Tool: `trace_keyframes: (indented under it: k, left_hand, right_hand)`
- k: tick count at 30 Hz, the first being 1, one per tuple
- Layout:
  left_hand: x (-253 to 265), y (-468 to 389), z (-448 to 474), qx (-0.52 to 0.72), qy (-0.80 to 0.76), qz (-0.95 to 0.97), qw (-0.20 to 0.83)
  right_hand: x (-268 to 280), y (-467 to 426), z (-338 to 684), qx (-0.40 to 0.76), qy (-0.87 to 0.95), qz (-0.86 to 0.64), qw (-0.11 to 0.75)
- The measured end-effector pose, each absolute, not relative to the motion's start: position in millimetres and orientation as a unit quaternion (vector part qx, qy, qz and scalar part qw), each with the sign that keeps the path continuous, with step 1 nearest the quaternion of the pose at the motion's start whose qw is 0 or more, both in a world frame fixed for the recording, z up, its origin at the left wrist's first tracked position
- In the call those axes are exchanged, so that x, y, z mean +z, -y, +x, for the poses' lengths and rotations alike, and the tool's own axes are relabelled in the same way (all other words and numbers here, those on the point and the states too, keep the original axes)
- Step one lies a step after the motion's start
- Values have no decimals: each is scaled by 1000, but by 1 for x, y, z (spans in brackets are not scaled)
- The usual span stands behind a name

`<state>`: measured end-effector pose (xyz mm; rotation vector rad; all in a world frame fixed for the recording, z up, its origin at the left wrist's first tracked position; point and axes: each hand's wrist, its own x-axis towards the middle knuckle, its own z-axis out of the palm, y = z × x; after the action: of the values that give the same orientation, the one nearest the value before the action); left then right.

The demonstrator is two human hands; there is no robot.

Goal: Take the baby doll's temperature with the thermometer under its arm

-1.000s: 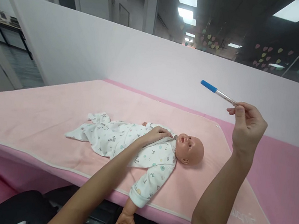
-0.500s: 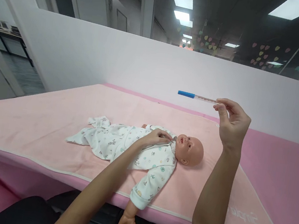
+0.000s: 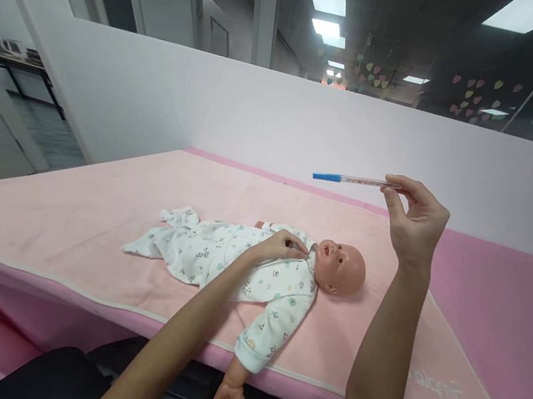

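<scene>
On its back lies a baby doll [image 3: 340,269] in a white printed sleepsuit [image 3: 282,290], its head toward the right and one arm hanging over the near edge. My left hand [image 3: 282,246] rests on the doll's chest, fingers closed at the sleepsuit's collar [image 3: 311,260]; the fingertips are partly hidden. Raised above and right of the doll's head, my right hand [image 3: 415,216] pinches the clear end of a thermometer [image 3: 361,181]. Its blue end [image 3: 327,177] points left, and the tube is nearly level.
A peach mat [image 3: 91,219] edged in white covers the pink table [image 3: 500,284]. Behind it stands a low white wall [image 3: 269,119] with glass above. Below the near edge are dark-clothed legs [image 3: 46,374]. A doorway opening shows at the far left.
The thermometer has tipped slightly, its blue end dropping a little, and its markings look turned. My left hand stays at the collar. The whole view has shifted slightly.
</scene>
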<state>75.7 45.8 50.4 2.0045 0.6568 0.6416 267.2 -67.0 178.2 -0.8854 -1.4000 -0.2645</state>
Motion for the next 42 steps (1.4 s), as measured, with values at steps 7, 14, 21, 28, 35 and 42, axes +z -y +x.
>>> trace_keyframes:
  k: [7,14,21,28,35,42]
  left_hand:
    - [47,-48,77,264,-276,808,449]
    - [46,-49,78,272,-275,804,452]
    - [38,-46,76,342,-303,749,480]
    - [35,-52,74,429,-275,643,572]
    - [32,-57,72,437,-250,619,603]
    - [29,-59,72,435,-241,619,608]
  right_hand:
    - [177,66,267,-127,617,-412,659]
    - [175,63,268,-128,601,-429,662]
    - [187,84,251,-108,605,-419,669]
    - [133,146,269,-81,658,-502,555]
    - [-5,193,305,-66,567,-706,419]
    - [-23,186,308,-145,606,-730,281]
